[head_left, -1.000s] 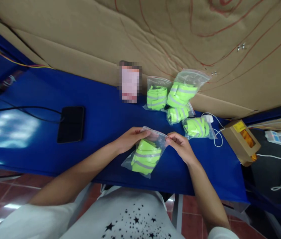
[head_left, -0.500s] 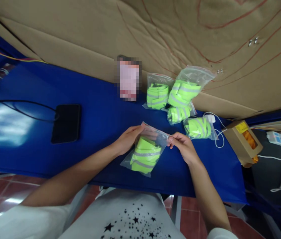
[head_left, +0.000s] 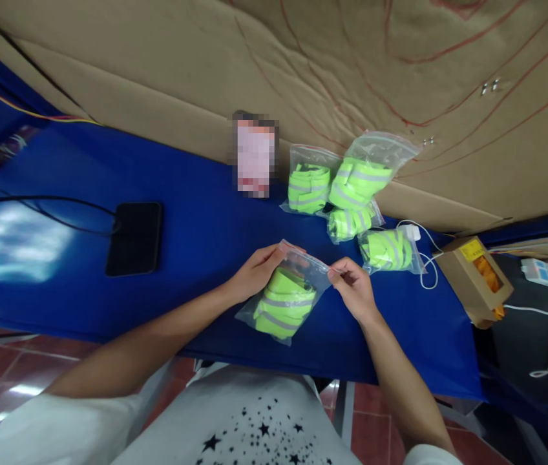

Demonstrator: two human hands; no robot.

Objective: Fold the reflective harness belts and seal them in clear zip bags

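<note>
A clear zip-lock bag (head_left: 285,303) with a folded neon-yellow reflective strap in it is between my hands, over the near part of the blue table (head_left: 196,226). My left hand (head_left: 256,274) grips the bag's upper left corner, thumb on top and the other fingers partly hidden behind the plastic. At the upper right corner, my right hand (head_left: 354,288) pinches the zip edge between thumb and forefinger. The bag's top edge is stretched between the two hands, and its lower end points towards me.
Several similar bags (head_left: 309,187) of neon straps lie against the brown padded wall behind. A black device (head_left: 134,239) with a cable lies at left. A blurred-out upright item (head_left: 254,155) leans on the wall. To the right are a white charger (head_left: 410,231) and a cardboard box (head_left: 472,278).
My right hand has shifted slightly left and down along the bag's top edge, its thumb now closer over the corner. My left hand keeps its hold; the view has moved a little.
</note>
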